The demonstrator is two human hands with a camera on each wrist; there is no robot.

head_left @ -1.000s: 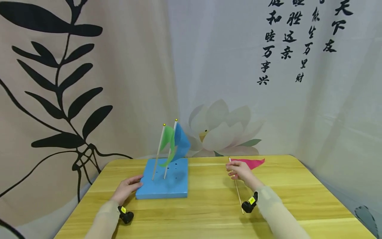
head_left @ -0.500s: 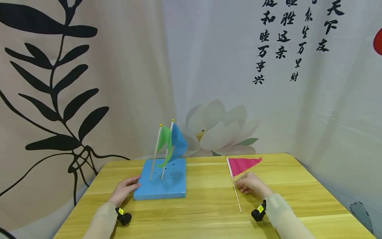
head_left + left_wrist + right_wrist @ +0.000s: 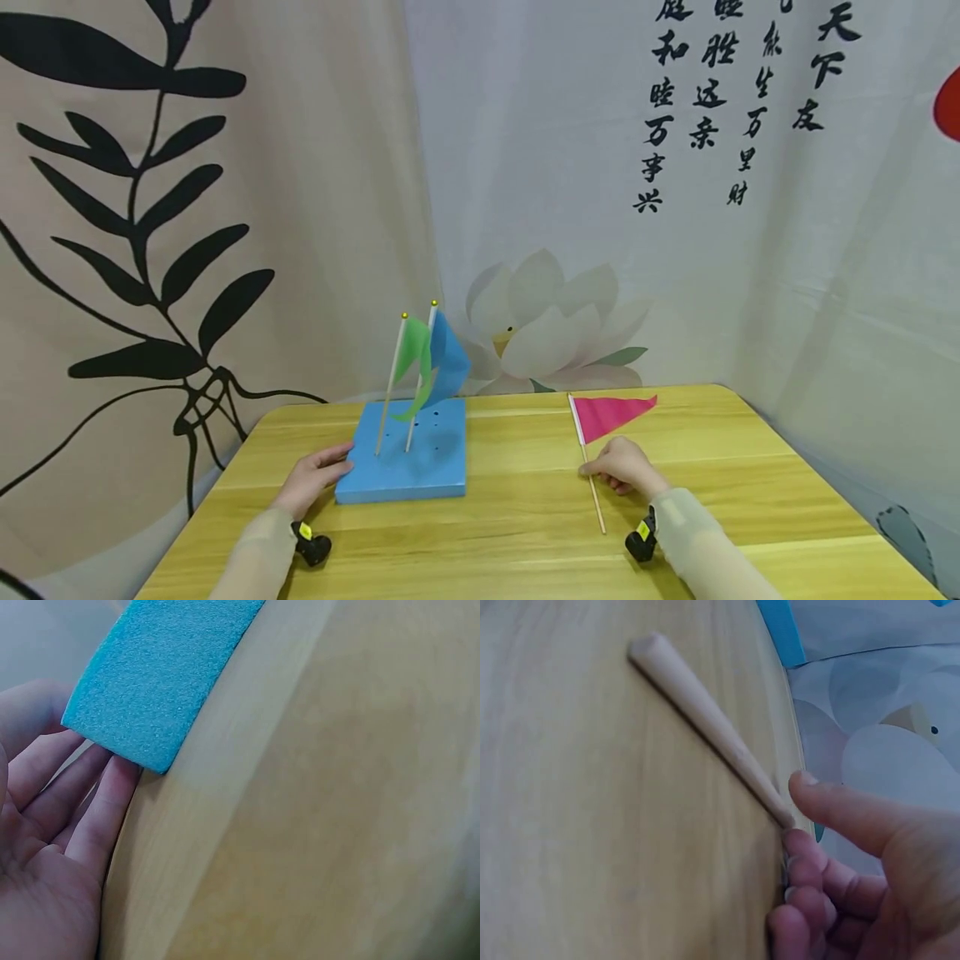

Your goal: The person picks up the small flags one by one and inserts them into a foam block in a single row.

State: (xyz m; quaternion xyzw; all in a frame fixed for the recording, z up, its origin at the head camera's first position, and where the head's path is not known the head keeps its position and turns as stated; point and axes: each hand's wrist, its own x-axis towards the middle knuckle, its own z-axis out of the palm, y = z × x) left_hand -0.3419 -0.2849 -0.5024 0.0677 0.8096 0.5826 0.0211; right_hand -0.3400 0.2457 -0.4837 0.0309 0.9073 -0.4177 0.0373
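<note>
My left hand rests against the left side of a blue foam block, fingers fairly straight; the left wrist view shows thumb and fingertips at the block's corner. A green flag and a blue flag stand in the block on thin sticks. To the right, a pink pennant flag lies on the table with its wooden stick pointing towards me. My right hand is at the stick just below the cloth. In the right wrist view, the thumb is apart from the curled fingers, stick between.
Small holes show in the block's top. The wooden table ends at a printed curtain behind. Each wrist carries a small black camera, the right one being close to the stick's lower end.
My right hand has left the top of the pink flag and come down to its stick, reaching across it. The flag's cloth is now uncovered. My left hand stays at the block.
</note>
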